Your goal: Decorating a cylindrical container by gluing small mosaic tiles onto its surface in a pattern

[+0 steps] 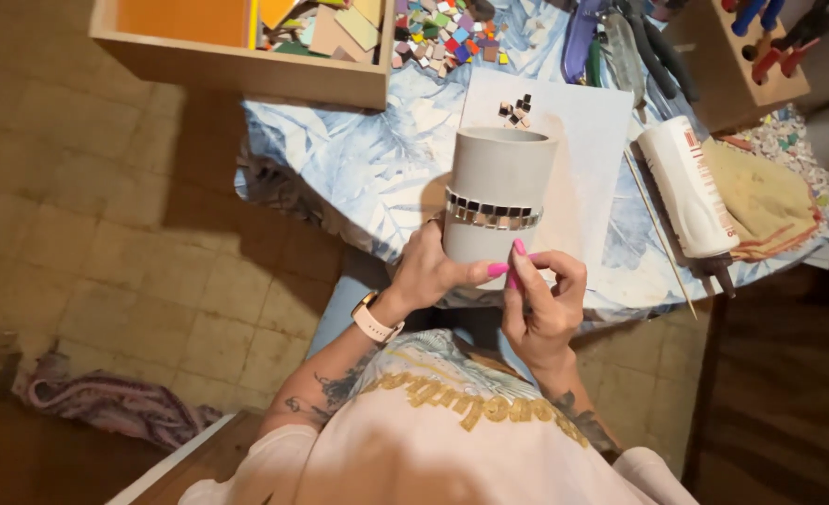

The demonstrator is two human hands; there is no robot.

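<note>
Grey cylinder pot (498, 192), banded with mirror tiles (492, 213), stands at the table's near edge. Left hand (433, 276) grasps its base; right hand (540, 295) pinches something small beside it. Risk: loosened hold tips pot floorward; glue bottle (685, 187) lies right.

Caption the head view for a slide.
Left hand steadies a grey cylindrical pot banded with mirror tiles; right hand pinches beside it.

Left hand (430, 273) grips grey pot (498, 192); right hand (543, 299) beside.
</note>
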